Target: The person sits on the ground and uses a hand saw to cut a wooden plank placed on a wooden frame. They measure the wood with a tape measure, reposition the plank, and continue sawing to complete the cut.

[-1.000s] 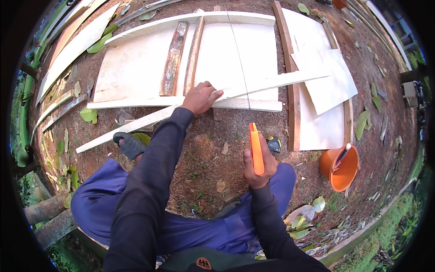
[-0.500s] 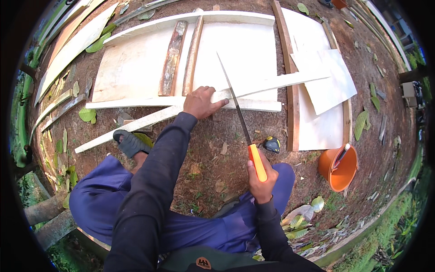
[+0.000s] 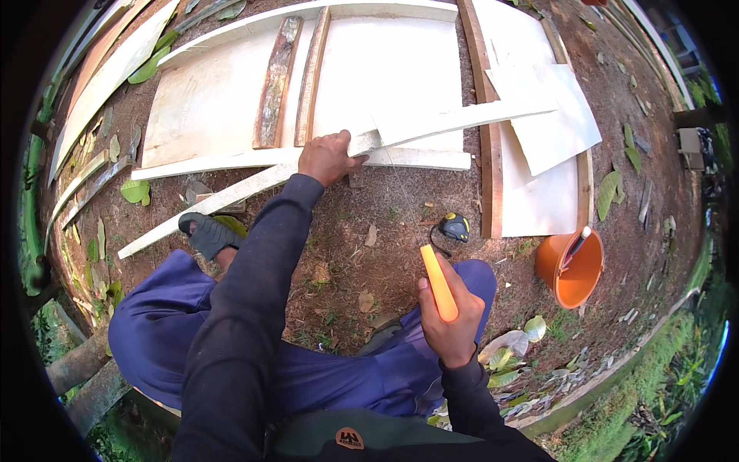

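Note:
My left hand [image 3: 326, 158] is closed over a long pale wooden strip [image 3: 477, 117], pressing it where it crosses the front edge of a white panel frame [image 3: 385, 69]. My right hand [image 3: 454, 327] grips the orange-yellow handle of a handsaw [image 3: 438, 285]. The saw's blade points away from me and shows only as a thin, faint line, reaching the strip just right of my left hand. The strip slants from my left foot [image 3: 209, 235] up to the right, over the frame.
A black-and-yellow tape measure [image 3: 454, 226] lies on the soil right of the blade. Farther right stands an orange bucket [image 3: 571, 269] with a tool inside. Beyond it is a second panel [image 3: 539, 208] with brown rails and a loose white sheet [image 3: 550, 127]. Boards [image 3: 115, 92] lie far left.
The saw and my right hand have drawn back toward me, and the blade has turned nearly edge-on. My left hand stays on the strip. The whole view has shifted slightly.

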A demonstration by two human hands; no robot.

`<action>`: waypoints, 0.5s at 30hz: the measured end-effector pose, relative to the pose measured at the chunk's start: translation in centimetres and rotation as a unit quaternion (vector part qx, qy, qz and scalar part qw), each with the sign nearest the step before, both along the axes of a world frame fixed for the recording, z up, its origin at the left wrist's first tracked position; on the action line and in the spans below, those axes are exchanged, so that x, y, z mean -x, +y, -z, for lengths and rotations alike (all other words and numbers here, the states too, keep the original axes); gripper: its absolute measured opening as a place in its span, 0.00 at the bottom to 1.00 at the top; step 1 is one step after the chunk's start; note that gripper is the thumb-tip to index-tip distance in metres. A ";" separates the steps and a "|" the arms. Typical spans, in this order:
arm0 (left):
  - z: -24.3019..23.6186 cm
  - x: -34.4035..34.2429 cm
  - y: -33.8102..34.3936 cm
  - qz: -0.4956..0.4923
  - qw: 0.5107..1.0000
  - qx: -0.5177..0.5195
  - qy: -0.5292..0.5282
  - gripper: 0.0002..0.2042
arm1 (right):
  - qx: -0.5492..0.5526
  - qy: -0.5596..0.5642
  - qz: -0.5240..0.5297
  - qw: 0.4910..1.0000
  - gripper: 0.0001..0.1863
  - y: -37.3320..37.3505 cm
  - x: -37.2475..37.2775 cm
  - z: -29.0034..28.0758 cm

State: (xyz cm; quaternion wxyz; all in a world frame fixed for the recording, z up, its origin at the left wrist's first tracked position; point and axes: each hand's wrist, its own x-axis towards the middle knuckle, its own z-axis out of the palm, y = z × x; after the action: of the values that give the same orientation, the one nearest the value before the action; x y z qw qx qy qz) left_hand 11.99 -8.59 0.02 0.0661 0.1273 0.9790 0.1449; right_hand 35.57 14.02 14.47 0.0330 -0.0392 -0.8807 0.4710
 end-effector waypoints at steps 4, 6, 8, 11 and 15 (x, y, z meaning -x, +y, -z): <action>-0.2 0.2 0.7 -0.005 1.000 0.013 0.002 0.27 | -0.025 0.065 0.009 0.998 0.22 0.6 -0.9 -0.5; -0.2 0.5 0.4 -0.010 1.000 0.012 0.002 0.28 | 0.016 -0.002 0.010 1.000 0.22 -1.1 4.0 0.7; -0.7 0.9 0.0 -0.006 1.000 0.005 0.013 0.28 | 0.033 -0.028 0.016 0.999 0.22 -1.5 4.4 1.2; -0.4 0.2 0.3 0.000 0.999 0.034 0.012 0.28 | 0.028 0.006 0.015 0.999 0.22 -1.4 2.1 1.7; 0.2 0.0 0.7 -0.003 0.999 0.030 0.014 0.29 | 0.028 0.050 0.002 0.998 0.22 0.8 -1.2 2.5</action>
State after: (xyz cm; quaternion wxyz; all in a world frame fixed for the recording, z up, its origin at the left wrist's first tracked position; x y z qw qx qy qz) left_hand 12.04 -7.90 -0.20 0.0552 0.1244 0.9841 0.1143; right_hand 36.82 14.82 11.92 0.0766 -0.0181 -0.8641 0.4971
